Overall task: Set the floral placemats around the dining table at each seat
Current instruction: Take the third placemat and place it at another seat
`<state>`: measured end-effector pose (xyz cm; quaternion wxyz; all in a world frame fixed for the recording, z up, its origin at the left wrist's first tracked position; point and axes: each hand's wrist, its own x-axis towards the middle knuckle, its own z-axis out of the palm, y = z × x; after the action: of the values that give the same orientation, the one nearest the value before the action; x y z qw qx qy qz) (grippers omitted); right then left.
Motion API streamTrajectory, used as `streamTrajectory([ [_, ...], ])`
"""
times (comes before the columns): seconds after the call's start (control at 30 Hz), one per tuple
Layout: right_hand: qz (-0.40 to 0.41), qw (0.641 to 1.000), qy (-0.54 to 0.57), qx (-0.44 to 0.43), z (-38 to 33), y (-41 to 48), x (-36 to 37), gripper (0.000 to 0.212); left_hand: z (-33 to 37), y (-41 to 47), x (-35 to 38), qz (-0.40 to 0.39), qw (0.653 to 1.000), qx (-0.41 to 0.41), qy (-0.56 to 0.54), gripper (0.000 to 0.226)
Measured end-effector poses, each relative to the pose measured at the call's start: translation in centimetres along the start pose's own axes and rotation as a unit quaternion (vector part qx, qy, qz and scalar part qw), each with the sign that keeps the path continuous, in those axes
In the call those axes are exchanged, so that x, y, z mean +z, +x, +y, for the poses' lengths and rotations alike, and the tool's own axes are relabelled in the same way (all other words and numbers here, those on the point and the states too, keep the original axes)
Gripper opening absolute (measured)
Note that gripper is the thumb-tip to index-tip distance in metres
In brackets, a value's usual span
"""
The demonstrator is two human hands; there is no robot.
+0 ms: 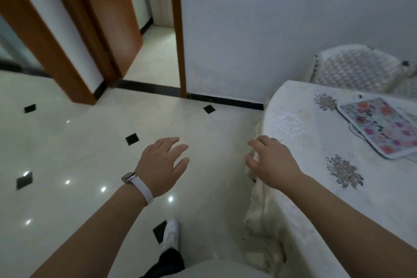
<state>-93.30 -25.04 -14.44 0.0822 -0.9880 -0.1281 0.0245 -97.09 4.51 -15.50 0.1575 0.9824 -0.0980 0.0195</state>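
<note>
The tiled floor point(90, 153) fills most of the view, because the head is turned toward the doorway and away from the seats. The worktop point(304, 165), under a white embroidered cloth, enters from the right. 1 padded chair point(354, 67) stands at its far side against the wall.

1 floral placemat point(381, 126) lies flat on the worktop just in front of that chair, at an angle to the view. This position suggests that this seat is already served.

The left hand point(160, 165) hangs over the floor with its fingers spread and relaxed, and it carries nothing. The right hand point(270, 160) is at the worktop rim, loosely curled and empty. Contact with the cloth cannot be confirmed. With both hands free, the person is probably moving round to another seat or going for more placemats.
</note>
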Motion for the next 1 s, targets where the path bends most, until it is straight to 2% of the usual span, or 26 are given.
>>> streamTrajectory([
  [0.2, 0.043, 0.994, 0.013, 0.096, -1.8, 7.8, -2.1, 0.044, -6.2, 11.1, -2.6, -0.018, 0.996, 0.082, -0.009, 0.057],
  [0.4, 0.067, 0.981, 0.006, 0.18, -0.6, 10.8, -2.9, 0.042, -6.8, 21.7, -3.0, -0.024, 0.986, 0.165, -0.006, 0.047],
  [0.53, 0.042, 0.97, -0.008, 0.24, 3.0, 11.5, -2.6, 0.045, -4.6, 27.1, -1.0, -0.047, 0.976, 0.212, -0.01, 0.046],
  [0.67, 0.056, 0.952, 0.01, 0.299, 7.7, 12.9, -1.5, 0.046, -1.3, 32.8, 1.4, -0.068, 0.966, 0.25, -0.005, 0.046],
  [1.0, 0.071, 0.925, 0.057, 0.368, 21.7, 18.6, -0.6, 0.045, 10.8, 47.6, 4.5, -0.099, 0.939, 0.33, 0.014, 0.043],
])
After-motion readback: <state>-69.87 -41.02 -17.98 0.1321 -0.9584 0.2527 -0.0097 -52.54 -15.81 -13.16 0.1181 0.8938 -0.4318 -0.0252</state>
